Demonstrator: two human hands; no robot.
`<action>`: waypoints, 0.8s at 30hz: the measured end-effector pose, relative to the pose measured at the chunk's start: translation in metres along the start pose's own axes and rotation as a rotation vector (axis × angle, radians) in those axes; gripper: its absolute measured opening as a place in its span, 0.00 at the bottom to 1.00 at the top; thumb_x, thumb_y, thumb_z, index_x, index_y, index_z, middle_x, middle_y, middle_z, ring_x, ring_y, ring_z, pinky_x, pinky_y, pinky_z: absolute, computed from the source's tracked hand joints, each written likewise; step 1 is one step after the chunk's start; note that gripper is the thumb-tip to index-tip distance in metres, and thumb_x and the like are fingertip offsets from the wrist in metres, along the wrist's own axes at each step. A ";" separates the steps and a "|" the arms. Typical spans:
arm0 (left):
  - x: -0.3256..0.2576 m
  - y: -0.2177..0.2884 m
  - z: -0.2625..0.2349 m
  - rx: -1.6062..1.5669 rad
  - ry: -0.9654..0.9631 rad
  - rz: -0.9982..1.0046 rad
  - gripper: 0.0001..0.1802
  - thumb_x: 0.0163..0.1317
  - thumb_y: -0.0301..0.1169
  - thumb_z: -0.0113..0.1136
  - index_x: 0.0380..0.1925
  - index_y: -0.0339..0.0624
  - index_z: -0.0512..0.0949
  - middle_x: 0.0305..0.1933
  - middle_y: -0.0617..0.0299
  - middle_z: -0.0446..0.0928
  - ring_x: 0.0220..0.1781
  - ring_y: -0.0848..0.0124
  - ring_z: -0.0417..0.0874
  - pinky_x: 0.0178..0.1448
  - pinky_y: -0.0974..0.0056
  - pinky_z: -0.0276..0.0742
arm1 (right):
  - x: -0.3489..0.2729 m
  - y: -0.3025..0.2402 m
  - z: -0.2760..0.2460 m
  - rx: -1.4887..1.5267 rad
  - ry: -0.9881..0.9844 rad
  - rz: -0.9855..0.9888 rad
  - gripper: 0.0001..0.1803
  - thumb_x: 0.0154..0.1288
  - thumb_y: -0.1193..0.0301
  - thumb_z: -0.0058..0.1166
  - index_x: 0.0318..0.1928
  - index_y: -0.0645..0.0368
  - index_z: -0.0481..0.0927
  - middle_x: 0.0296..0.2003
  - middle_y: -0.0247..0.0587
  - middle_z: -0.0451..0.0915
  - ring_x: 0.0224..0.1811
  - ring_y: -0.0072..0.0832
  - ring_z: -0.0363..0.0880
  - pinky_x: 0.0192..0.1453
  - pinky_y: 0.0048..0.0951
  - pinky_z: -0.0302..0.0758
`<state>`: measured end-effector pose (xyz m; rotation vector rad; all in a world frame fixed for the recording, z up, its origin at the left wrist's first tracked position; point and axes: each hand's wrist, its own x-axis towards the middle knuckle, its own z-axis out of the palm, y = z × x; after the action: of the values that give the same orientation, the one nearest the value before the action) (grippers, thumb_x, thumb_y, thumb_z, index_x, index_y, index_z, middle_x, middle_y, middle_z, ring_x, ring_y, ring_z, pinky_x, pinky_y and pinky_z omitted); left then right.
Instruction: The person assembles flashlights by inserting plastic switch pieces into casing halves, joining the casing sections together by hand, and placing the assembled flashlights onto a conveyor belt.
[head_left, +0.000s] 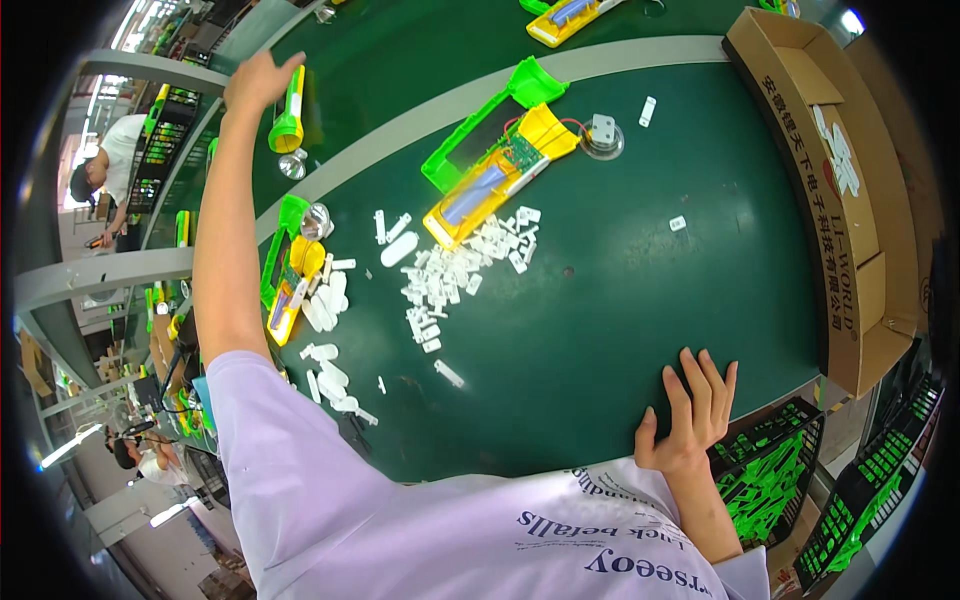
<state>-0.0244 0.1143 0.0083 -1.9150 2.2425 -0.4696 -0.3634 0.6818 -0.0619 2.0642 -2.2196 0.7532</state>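
My left hand (262, 82) is stretched out to the far left over the green belt. Its visible fingers are apart, and beside it lies a green and yellow flashlight housing (288, 122) with a round lamp reflector (293, 164) at its near end. My right hand (690, 415) rests open, fingers spread, at the near right of the green tabletop (620, 300). In the middle lies an opened flashlight (475, 195), its yellow half holding a blue battery cell and a circuit board, wired to a lamp head (603, 135). Its green half shell (465, 135) lies alongside.
Small white plastic parts (455, 270) are heaped below the opened flashlight. Another opened flashlight (292, 285) lies at the left beside white oval pieces (328, 300). A cardboard box (800, 180) borders the right side; black crates (765, 470) of green parts stand below. Other people are at far left.
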 end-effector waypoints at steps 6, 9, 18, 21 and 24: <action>0.114 0.066 0.021 -0.183 0.327 0.296 0.38 0.55 0.31 0.58 0.68 0.43 0.59 0.67 0.48 0.65 0.68 0.50 0.66 0.69 0.53 0.65 | -0.002 0.002 0.003 0.008 -0.033 -0.008 0.25 0.47 0.64 0.50 0.46 0.64 0.80 0.53 0.57 0.78 0.58 0.56 0.74 0.69 0.69 0.55; 0.134 0.122 0.006 -0.138 0.238 0.215 0.43 0.55 0.28 0.56 0.72 0.47 0.52 0.74 0.48 0.56 0.76 0.51 0.55 0.74 0.48 0.59 | -0.005 0.006 0.001 -0.013 -0.061 0.006 0.25 0.49 0.63 0.49 0.46 0.63 0.80 0.52 0.57 0.78 0.57 0.56 0.74 0.69 0.70 0.55; 0.192 0.162 -0.003 -0.030 -0.075 0.150 0.41 0.62 0.32 0.51 0.75 0.55 0.48 0.76 0.52 0.53 0.79 0.52 0.50 0.78 0.42 0.46 | -0.013 0.009 0.011 -0.022 -0.103 0.001 0.25 0.50 0.60 0.46 0.45 0.61 0.82 0.54 0.55 0.77 0.62 0.54 0.70 0.67 0.76 0.54; 0.209 0.154 -0.002 0.039 0.044 0.164 0.33 0.62 0.33 0.52 0.68 0.47 0.58 0.71 0.49 0.63 0.73 0.50 0.60 0.74 0.43 0.52 | -0.013 0.008 0.004 0.015 -0.153 -0.023 0.25 0.50 0.63 0.46 0.48 0.65 0.77 0.53 0.60 0.75 0.60 0.62 0.69 0.66 0.79 0.51; 0.200 0.164 -0.004 0.084 0.084 0.185 0.27 0.62 0.31 0.52 0.62 0.45 0.64 0.67 0.50 0.66 0.70 0.51 0.63 0.72 0.42 0.55 | -0.018 0.008 0.002 -0.028 -0.146 -0.003 0.24 0.51 0.60 0.45 0.45 0.60 0.80 0.53 0.55 0.76 0.63 0.55 0.68 0.66 0.79 0.53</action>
<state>-0.2123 -0.0600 -0.0263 -1.6575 2.3828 -0.6167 -0.3684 0.6976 -0.0728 2.1742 -2.2847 0.5850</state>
